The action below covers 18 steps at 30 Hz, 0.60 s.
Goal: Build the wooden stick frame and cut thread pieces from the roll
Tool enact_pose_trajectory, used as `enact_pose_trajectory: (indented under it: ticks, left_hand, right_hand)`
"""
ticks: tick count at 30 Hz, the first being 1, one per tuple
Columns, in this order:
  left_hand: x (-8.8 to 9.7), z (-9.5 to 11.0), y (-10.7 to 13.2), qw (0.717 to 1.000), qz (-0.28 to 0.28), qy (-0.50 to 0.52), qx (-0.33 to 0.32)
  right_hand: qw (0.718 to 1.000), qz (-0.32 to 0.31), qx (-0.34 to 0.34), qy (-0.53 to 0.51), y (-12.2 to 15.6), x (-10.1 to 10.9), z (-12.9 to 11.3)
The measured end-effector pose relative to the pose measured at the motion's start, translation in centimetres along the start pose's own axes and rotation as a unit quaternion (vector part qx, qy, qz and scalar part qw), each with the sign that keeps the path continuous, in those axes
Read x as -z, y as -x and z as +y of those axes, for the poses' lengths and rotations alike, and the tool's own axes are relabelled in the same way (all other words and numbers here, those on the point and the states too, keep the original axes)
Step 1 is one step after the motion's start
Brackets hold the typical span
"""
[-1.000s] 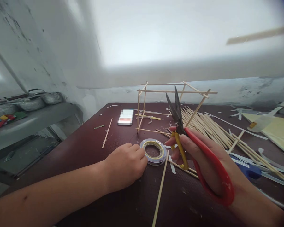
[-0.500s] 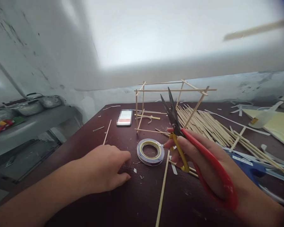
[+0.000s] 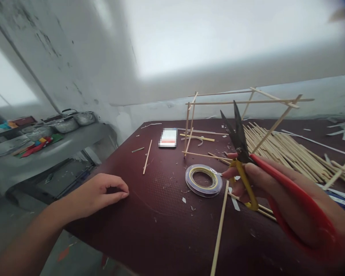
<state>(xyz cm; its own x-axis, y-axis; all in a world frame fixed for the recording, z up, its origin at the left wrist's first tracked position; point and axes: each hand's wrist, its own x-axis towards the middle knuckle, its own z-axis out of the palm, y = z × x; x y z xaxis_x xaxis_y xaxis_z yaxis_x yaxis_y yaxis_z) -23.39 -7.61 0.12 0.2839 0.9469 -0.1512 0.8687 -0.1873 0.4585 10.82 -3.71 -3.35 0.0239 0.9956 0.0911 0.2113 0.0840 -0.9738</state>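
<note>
My right hand (image 3: 278,195) grips scissors (image 3: 248,161) with one red and one yellow handle, the dark blades pointing up and slightly apart. A roll of clear tape (image 3: 203,180) lies flat on the dark red table (image 3: 161,214) just left of that hand. My left hand (image 3: 99,193) rests at the table's left edge, fingers curled, thumb and forefinger pinched together; whether anything is between them I cannot make out. Behind the scissors stands a frame of thin wooden sticks (image 3: 241,103).
A pile of wooden sticks (image 3: 290,151) lies at the right. A long stick (image 3: 220,226) lies near the front, a shorter one (image 3: 147,161) at the left. A small white and red box (image 3: 168,138) sits at the back. A grey shelf (image 3: 46,147) with clutter stands left.
My left hand has drawn back from the tape roll to the table's left edge. The view has swung left. The right hand keeps the scissors upright.
</note>
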Motion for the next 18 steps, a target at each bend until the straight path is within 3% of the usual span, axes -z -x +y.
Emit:
enact_pose_trajectory:
  ticks: [4, 6, 8, 10, 12, 14, 16, 18]
  left_hand:
    - [-0.3, -2.0, 1.0, 0.998, 0.047, -0.028, 0.009]
    - [-0.4, -2.6, 1.2, 0.987, 0.136, -0.073, 0.041]
    - [-0.6, -2.4, 1.0, 0.956, 0.256, -0.134, 0.049]
    - [-1.1, -1.1, 0.5, 0.932, 0.319, -0.174, -0.016]
    - [-1.9, 1.1, -0.4, 0.928, 0.293, -0.182, -0.142]
    - [-3.2, 3.5, -1.6, 0.926, 0.230, -0.182, -0.239]
    - [-4.7, 5.7, -3.2, 0.923, 0.175, -0.191, -0.284]
    - [-6.1, 7.2, -4.7, 0.927, 0.119, -0.222, -0.277]
  right_hand:
    - [0.999, -0.009, -0.040, 0.025, -0.3, 0.5, 0.5]
    - [0.998, -0.020, -0.052, 0.027, -0.4, 0.7, 0.7]
    - [0.997, -0.041, -0.059, 0.019, -0.4, 0.7, 0.9]
    - [0.998, -0.041, -0.057, 0.007, -0.3, 0.6, 1.0]
    - [0.998, -0.041, -0.052, 0.005, -0.2, 0.4, 1.0]
    - [0.998, -0.050, -0.049, 0.001, -0.2, 0.4, 1.1]
    - [0.997, -0.052, -0.055, -0.013, -0.1, 0.4, 1.2]
    - [0.997, -0.043, -0.056, -0.028, 0.1, 0.3, 1.2]
